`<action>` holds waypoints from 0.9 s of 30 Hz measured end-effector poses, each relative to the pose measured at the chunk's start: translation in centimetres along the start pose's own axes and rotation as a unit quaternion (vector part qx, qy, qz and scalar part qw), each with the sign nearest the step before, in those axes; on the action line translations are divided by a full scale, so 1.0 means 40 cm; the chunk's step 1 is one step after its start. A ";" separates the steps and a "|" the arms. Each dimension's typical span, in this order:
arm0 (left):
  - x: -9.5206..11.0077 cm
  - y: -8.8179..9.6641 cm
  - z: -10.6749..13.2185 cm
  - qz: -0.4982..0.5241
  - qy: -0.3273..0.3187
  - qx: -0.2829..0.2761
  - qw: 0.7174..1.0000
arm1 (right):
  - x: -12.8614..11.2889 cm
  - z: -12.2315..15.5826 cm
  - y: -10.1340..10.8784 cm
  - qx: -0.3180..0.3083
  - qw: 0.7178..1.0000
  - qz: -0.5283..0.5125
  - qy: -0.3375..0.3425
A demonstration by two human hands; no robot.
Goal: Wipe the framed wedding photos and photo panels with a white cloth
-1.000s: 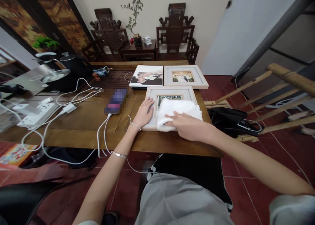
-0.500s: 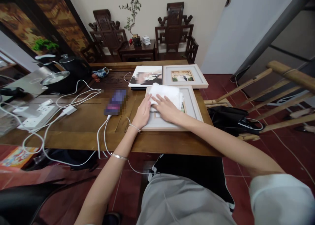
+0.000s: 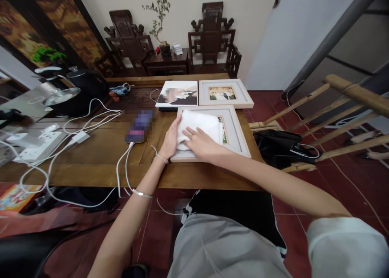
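A light wooden picture frame (image 3: pixel 238 133) with a wide pale mat lies flat on the table near its front edge. Over its middle and left part spreads a folded white cloth (image 3: pixel 199 122), which hides most of the small picture. My right hand (image 3: pixel 202 144) presses down on the cloth, fingers stretched and slightly apart. Along the frame's left side, my left hand (image 3: pixel 170 139) grips the edge, its fingers pointing away from me beside the cloth. Just behind lie a second picture frame (image 3: pixel 246 95) and a white-edged photo panel (image 3: pixel 179 100).
Left of my hands lies a phone (image 3: pixel 139 126) with white cables plugged in. A white power strip (image 3: pixel 39 146), a lidded pot (image 3: pixel 62 99) and a black kettle (image 3: pixel 83 81) are farther left. A bamboo chair (image 3: pixel 343 107) with a black bag (image 3: pixel 275 146) stands at the right.
My right hand has slid slightly nearer to me on the cloth. The cloth lies flatter and lower on the frame. My left hand's fingers have drawn back from the cloth to the frame's edge.
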State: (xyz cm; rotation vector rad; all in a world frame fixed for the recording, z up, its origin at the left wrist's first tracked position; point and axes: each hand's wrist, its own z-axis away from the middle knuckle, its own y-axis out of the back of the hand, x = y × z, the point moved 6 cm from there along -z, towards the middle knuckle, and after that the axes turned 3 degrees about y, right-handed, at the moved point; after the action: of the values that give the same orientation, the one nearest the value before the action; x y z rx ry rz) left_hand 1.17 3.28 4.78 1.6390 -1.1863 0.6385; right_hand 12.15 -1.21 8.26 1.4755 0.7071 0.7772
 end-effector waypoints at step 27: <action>-0.023 -0.011 -0.013 -0.174 -0.028 -0.034 0.984 | -0.018 0.101 0.035 -0.036 0.997 -0.035 0.059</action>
State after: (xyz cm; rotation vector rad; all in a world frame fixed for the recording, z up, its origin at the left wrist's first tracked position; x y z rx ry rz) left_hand 1.28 4.17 4.03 1.7600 -0.9176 0.3292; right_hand 14.97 -4.19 9.56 1.3406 0.8077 0.8315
